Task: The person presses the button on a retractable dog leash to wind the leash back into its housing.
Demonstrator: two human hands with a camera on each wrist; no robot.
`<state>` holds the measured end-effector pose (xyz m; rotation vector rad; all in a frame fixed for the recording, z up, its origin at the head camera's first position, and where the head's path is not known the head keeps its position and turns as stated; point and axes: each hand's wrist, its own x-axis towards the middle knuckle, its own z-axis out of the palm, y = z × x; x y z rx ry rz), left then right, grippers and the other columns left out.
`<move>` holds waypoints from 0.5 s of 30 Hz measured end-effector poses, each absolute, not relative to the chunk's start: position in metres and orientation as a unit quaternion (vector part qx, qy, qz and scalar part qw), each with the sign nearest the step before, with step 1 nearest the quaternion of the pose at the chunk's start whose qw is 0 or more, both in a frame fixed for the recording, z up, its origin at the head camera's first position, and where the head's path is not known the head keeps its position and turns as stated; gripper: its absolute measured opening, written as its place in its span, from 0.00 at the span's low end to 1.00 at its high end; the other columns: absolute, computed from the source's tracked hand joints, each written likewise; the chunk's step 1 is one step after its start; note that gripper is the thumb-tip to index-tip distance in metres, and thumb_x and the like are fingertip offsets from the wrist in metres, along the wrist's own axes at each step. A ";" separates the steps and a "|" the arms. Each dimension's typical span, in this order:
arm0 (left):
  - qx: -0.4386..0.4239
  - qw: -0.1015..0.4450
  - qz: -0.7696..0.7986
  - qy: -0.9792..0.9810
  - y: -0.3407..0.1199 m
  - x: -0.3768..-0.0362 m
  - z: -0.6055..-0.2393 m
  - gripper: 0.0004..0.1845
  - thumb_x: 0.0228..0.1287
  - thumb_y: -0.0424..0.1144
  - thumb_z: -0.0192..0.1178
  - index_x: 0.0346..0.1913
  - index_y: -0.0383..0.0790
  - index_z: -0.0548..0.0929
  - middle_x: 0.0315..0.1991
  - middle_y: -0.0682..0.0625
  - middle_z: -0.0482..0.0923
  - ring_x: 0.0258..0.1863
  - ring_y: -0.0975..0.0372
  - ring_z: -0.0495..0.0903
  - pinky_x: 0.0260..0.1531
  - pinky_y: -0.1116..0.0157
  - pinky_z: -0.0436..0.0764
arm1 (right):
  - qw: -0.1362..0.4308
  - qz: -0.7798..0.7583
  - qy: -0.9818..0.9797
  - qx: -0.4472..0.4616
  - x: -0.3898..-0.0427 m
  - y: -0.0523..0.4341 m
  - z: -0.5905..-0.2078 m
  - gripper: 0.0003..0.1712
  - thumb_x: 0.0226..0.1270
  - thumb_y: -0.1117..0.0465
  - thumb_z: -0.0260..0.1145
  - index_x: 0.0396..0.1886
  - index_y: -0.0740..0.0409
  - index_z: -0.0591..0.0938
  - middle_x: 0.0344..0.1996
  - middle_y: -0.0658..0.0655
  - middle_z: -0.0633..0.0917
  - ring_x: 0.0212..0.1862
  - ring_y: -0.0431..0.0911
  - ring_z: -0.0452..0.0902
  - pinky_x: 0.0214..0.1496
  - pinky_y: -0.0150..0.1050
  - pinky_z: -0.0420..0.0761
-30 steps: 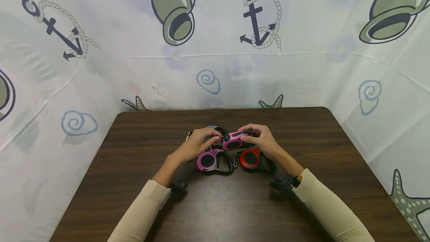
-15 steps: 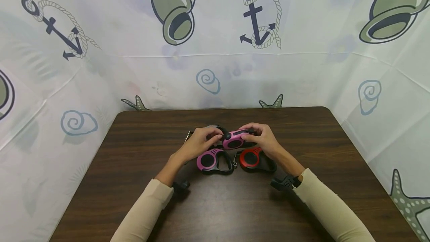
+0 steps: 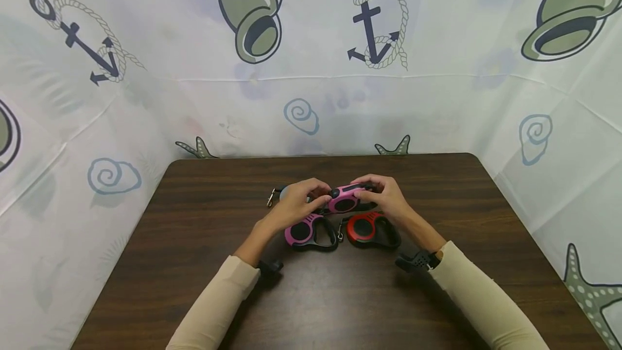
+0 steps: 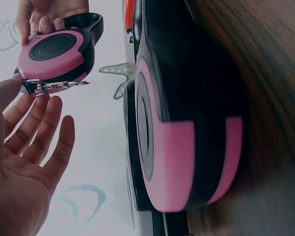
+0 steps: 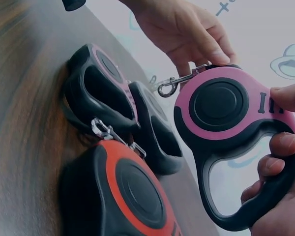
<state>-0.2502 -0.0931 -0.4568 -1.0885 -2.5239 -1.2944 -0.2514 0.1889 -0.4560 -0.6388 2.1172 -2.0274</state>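
My right hand [image 3: 389,196] grips the handle of a pink and black retractable dog leash [image 3: 344,203], raised off the table. Its fingers pass through the handle loop and its thumb lies on the casing in the right wrist view. At the leash's front end, my left hand [image 3: 298,205] pinches the black strap end by the metal clip [image 5: 168,87]; its other fingers are spread in the left wrist view. Below lie a second pink leash [image 3: 299,232] and a red leash [image 3: 363,228]. A grey-blue leash [image 5: 158,98], mostly hidden in the head view, lies behind my left hand.
The leashes rest on a dark wooden table [image 3: 340,296]. A metal clip [image 3: 270,197] sticks out left of my left hand, and another clip [image 3: 340,231] lies between the second pink and red leashes. A patterned cloth [image 3: 311,118] hangs behind and at both sides.
My left hand has shifted right and slightly away from me, up to the held leash's front end. The right hand and the held leash have moved slightly right and away.
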 end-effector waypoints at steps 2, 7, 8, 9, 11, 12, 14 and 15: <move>-0.352 0.045 -0.428 -0.831 -0.090 -0.251 -0.457 0.11 0.74 0.36 0.69 0.55 0.38 0.85 0.47 0.49 0.86 0.44 0.63 0.86 0.48 0.63 0.86 | 0.064 -0.671 0.707 -0.212 -0.253 0.191 -0.456 0.18 0.72 0.68 0.70 0.57 0.73 0.83 0.46 0.58 0.89 0.41 0.46 0.84 0.45 0.40 0.87; -0.340 0.035 -0.432 -0.835 -0.083 -0.256 -0.456 0.14 0.73 0.36 0.70 0.56 0.36 0.84 0.48 0.47 0.86 0.45 0.61 0.86 0.48 0.64 0.86 | 0.049 -0.644 0.733 -0.211 -0.261 0.198 -0.457 0.17 0.73 0.67 0.71 0.57 0.70 0.85 0.44 0.55 0.90 0.41 0.51 0.84 0.43 0.42 0.87; -0.338 0.033 -0.433 -0.835 -0.081 -0.257 -0.456 0.14 0.73 0.35 0.70 0.57 0.36 0.84 0.48 0.46 0.86 0.45 0.61 0.86 0.48 0.64 0.86 | 0.046 -0.637 0.741 -0.209 -0.263 0.200 -0.457 0.17 0.73 0.66 0.71 0.57 0.69 0.85 0.45 0.55 0.90 0.41 0.52 0.83 0.42 0.42 0.86; -0.335 0.030 -0.433 -0.836 -0.080 -0.258 -0.455 0.15 0.72 0.35 0.70 0.57 0.35 0.84 0.48 0.45 0.86 0.45 0.60 0.86 0.48 0.64 0.86 | 0.045 -0.631 0.747 -0.206 -0.265 0.201 -0.457 0.16 0.73 0.66 0.71 0.57 0.68 0.86 0.45 0.55 0.90 0.41 0.54 0.83 0.42 0.42 0.86; -0.328 0.024 -0.427 -0.842 -0.076 -0.261 -0.455 0.16 0.72 0.35 0.70 0.58 0.35 0.84 0.48 0.43 0.86 0.44 0.60 0.86 0.48 0.63 0.86 | 0.041 -0.620 0.758 -0.199 -0.269 0.204 -0.457 0.16 0.74 0.64 0.71 0.57 0.66 0.86 0.44 0.54 0.90 0.41 0.58 0.82 0.41 0.44 0.85; -0.324 0.020 -0.425 -0.845 -0.074 -0.263 -0.455 0.16 0.73 0.35 0.70 0.59 0.35 0.83 0.48 0.42 0.86 0.44 0.59 0.85 0.48 0.62 0.86 | 0.041 -0.617 0.762 -0.195 -0.271 0.205 -0.457 0.16 0.74 0.63 0.71 0.57 0.66 0.86 0.44 0.54 0.90 0.42 0.59 0.81 0.41 0.45 0.85; -0.314 0.012 -0.417 -0.853 -0.070 -0.266 -0.456 0.17 0.73 0.36 0.69 0.60 0.36 0.83 0.49 0.41 0.86 0.46 0.59 0.85 0.49 0.61 0.85 | 0.044 -0.616 0.764 -0.186 -0.275 0.207 -0.458 0.17 0.74 0.62 0.72 0.57 0.64 0.87 0.43 0.53 0.89 0.42 0.62 0.79 0.41 0.47 0.83; -0.310 0.009 -0.411 -0.857 -0.069 -0.267 -0.457 0.17 0.73 0.36 0.69 0.61 0.37 0.82 0.50 0.41 0.86 0.47 0.59 0.85 0.50 0.60 0.85 | 0.047 -0.619 0.762 -0.183 -0.276 0.208 -0.459 0.17 0.74 0.61 0.72 0.57 0.65 0.87 0.43 0.53 0.89 0.42 0.64 0.78 0.41 0.48 0.82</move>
